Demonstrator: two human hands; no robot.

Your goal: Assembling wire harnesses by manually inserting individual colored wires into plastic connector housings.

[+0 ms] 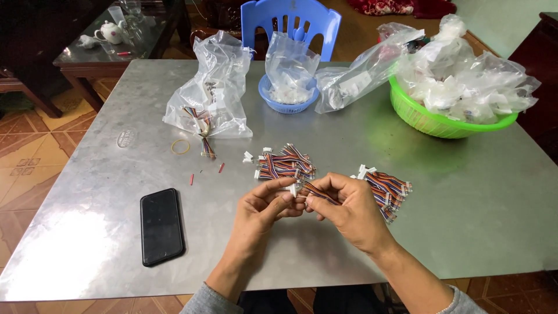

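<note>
Both hands meet low-centre over the tabletop [442,192]: left hand [264,212] pinches the white plug [293,189] of a short striped cable [317,195], right hand [349,212] is clamped on the wires just at its 3 o'clock. Cable looks light and limp, thin wires likely easy to kink or pull out, so best held at the hard plug. Loose cable piles [285,164] lie at 12 and 2 o'clock of the hands; phone [161,225] at 9; green basket [447,125] far at 1.
</note>
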